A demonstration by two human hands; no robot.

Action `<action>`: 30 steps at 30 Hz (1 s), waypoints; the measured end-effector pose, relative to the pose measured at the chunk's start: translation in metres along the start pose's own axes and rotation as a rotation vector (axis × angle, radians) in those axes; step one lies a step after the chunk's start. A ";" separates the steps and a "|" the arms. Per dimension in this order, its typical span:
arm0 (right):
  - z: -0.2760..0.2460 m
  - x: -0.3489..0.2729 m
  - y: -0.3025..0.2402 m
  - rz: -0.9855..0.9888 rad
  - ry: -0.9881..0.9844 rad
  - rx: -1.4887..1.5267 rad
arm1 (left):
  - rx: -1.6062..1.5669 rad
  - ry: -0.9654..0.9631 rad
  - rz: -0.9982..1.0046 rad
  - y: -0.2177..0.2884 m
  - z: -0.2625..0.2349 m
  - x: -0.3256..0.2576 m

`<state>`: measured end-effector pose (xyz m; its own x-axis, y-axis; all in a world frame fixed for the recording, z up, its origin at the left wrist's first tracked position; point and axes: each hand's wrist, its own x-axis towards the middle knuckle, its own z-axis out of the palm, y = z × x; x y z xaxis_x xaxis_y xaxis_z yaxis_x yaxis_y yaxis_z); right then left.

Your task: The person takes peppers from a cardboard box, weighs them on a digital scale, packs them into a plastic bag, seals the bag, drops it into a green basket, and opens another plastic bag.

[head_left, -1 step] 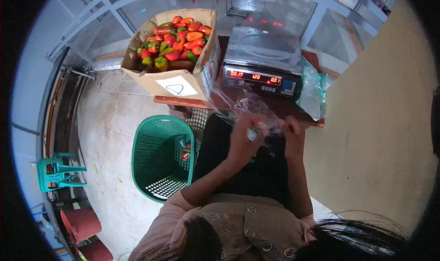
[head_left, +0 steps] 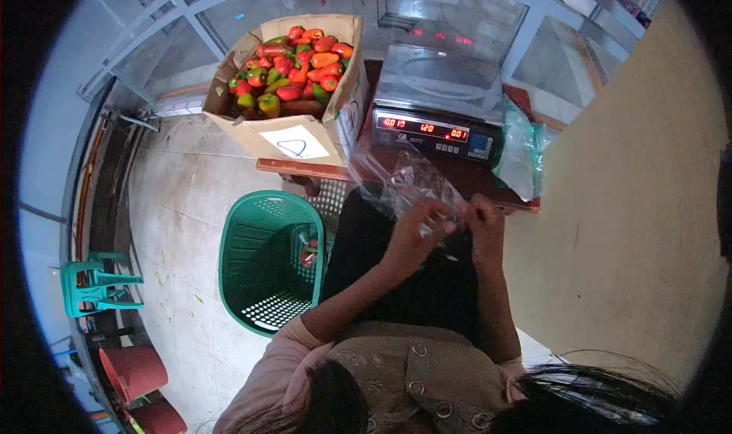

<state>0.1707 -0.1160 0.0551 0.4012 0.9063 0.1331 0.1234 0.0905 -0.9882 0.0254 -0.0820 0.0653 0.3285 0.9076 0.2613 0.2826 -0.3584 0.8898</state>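
Note:
A clear plastic bag point(head_left: 396, 176) hangs in loose folds between my hands, above my lap and in front of the scale. My left hand point(head_left: 418, 232) is closed on the near end of the bag, with its fingertips bent toward the right. Beside it, my right hand point(head_left: 485, 224) pinches the bag's edge. No contents show clearly inside the film. Behind the bag stands a digital scale point(head_left: 438, 95) with a steel pan and lit red digits. A cardboard box point(head_left: 309, 140) heaped with red, orange and green peppers point(head_left: 290, 72) sits to its left.
A green plastic basket point(head_left: 232, 274) with a small packed item inside stands on the floor at my left. Plastic bags point(head_left: 518, 160) lie right of the scale on the brown table point(head_left: 476, 181). A tan panel point(head_left: 625, 228) rises at my right. Green chairs point(head_left: 95, 285) stand far left.
My left hand has shifted slightly down and right, its fingers now nearer my right hand. The clear bag has spread a little between them.

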 end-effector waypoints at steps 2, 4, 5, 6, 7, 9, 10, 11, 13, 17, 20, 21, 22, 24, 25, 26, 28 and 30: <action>0.004 -0.004 -0.001 -0.051 -0.070 -0.143 | -0.260 -0.284 -0.121 -0.004 0.006 -0.005; 0.006 -0.007 -0.001 0.064 -0.110 -0.005 | -0.225 -0.290 -0.019 -0.010 0.009 -0.008; 0.007 -0.008 -0.002 0.064 -0.113 -0.005 | -0.225 -0.287 -0.020 -0.010 0.009 -0.008; 0.007 -0.008 -0.004 0.076 -0.104 -0.006 | -0.275 -0.286 0.007 -0.010 0.008 -0.007; 0.007 -0.009 -0.007 0.087 -0.095 -0.007 | -0.325 -0.285 0.034 -0.011 0.007 -0.007; 0.007 -0.010 -0.010 0.106 -0.121 0.077 | -0.351 -0.285 -0.067 -0.007 0.003 -0.005; 0.007 -0.010 -0.011 0.124 -0.144 0.161 | -0.378 -0.287 -0.167 -0.005 0.001 -0.004; 0.005 -0.010 -0.013 0.124 -0.146 0.161 | -0.377 -0.284 -0.168 -0.005 -0.003 -0.001; -0.004 -0.007 -0.015 0.050 -0.261 -0.126 | 0.000 -0.231 -0.013 -0.005 -0.008 0.003; -0.011 -0.005 -0.008 -0.037 -0.392 -0.307 | -0.048 -0.208 0.009 -0.022 0.003 0.002; -0.009 -0.008 0.000 -0.035 -0.304 -0.407 | -0.684 -0.349 -0.303 -0.048 0.016 -0.002; -0.007 -0.008 -0.003 -0.006 -0.311 -0.368 | -0.747 -0.402 -0.418 -0.053 0.018 -0.002; -0.006 -0.009 -0.004 0.023 -0.318 -0.329 | -0.810 -0.454 -0.533 -0.058 0.019 -0.003; -0.001 -0.012 0.000 0.000 -0.322 -0.330 | -0.834 -0.409 -0.575 -0.063 0.023 -0.007; 0.000 -0.013 0.003 -0.020 -0.324 -0.331 | -0.858 -0.366 -0.618 -0.065 0.025 -0.009; -0.001 -0.013 0.006 -0.018 -0.321 -0.332 | -0.859 -0.370 -0.620 -0.057 0.024 -0.006; -0.004 -0.012 0.012 0.009 -0.367 -0.207 | -0.930 -0.246 -0.493 -0.036 0.017 0.000; 0.003 -0.012 0.004 0.073 -0.336 -0.111 | -0.831 -0.308 -0.330 -0.037 0.013 0.004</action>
<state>0.1638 -0.1258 0.0497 0.0939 0.9955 0.0122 0.2112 -0.0079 -0.9774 0.0281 -0.0675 0.0284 0.6041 0.7950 -0.0556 -0.2901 0.2843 0.9138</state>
